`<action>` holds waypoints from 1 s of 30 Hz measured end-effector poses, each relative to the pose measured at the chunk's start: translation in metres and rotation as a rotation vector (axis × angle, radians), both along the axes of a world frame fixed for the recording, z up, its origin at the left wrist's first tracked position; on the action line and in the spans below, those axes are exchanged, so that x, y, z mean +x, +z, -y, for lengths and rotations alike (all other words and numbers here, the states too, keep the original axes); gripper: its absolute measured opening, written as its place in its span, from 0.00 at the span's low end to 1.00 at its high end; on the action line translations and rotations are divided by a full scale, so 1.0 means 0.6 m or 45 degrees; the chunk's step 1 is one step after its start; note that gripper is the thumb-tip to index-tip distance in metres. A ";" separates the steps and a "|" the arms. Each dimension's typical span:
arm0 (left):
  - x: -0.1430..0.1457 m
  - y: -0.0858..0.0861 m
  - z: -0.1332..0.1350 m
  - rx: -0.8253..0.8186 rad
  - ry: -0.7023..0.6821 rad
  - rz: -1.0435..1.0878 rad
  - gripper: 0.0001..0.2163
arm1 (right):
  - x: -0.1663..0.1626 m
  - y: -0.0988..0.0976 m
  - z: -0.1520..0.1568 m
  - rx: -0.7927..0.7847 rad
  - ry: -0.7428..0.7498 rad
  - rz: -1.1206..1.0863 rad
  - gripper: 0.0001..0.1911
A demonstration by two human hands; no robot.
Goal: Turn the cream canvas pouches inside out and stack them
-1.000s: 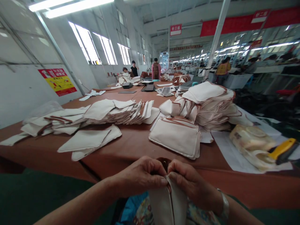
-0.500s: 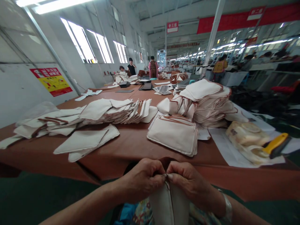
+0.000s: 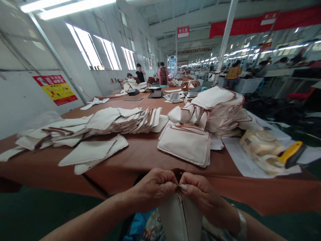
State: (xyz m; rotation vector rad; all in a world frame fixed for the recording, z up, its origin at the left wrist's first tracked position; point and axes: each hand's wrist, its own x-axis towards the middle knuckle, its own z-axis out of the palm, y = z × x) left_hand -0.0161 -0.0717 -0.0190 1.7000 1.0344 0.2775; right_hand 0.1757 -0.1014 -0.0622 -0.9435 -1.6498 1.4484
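Note:
Over my lap hangs a cream fabric piece [image 3: 172, 217] with a dark seam down its middle and brown edging at the top. My left hand [image 3: 156, 184] pinches its upper edge on one side of the seam. Close against it, my right hand [image 3: 197, 189] pinches the other side, with thumb and fingers pressed together. The exact spot between the fingertips is hidden. Just beyond my hands, a neat stack of cream fabric pieces [image 3: 184, 144] with brown edges lies at the table's front.
On the brown-covered table [image 3: 142, 154] lie two loose pieces [image 3: 92, 150], a long fanned row [image 3: 125, 118] and a tall pile [image 3: 220, 110]. At right, a glue container [image 3: 263, 144] and a yellow-handled brush [image 3: 291, 152] rest on white paper. Several people work farther back.
My hands stay pinched on the fabric piece, and its top edge has parted slightly, showing more brown inside. The camera view has shifted a little.

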 end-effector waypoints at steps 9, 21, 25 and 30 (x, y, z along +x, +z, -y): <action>-0.004 0.001 0.002 0.030 -0.043 0.063 0.11 | 0.000 -0.001 0.002 -0.143 -0.015 0.048 0.12; 0.005 -0.031 0.015 -0.291 0.059 0.073 0.15 | 0.001 -0.019 0.022 0.145 -0.151 0.172 0.04; 0.006 -0.026 0.019 -0.394 0.026 0.093 0.12 | 0.006 -0.011 0.025 0.344 -0.066 0.117 0.06; 0.005 -0.030 0.028 -0.525 0.115 0.204 0.08 | 0.024 -0.011 0.029 0.578 0.040 0.098 0.08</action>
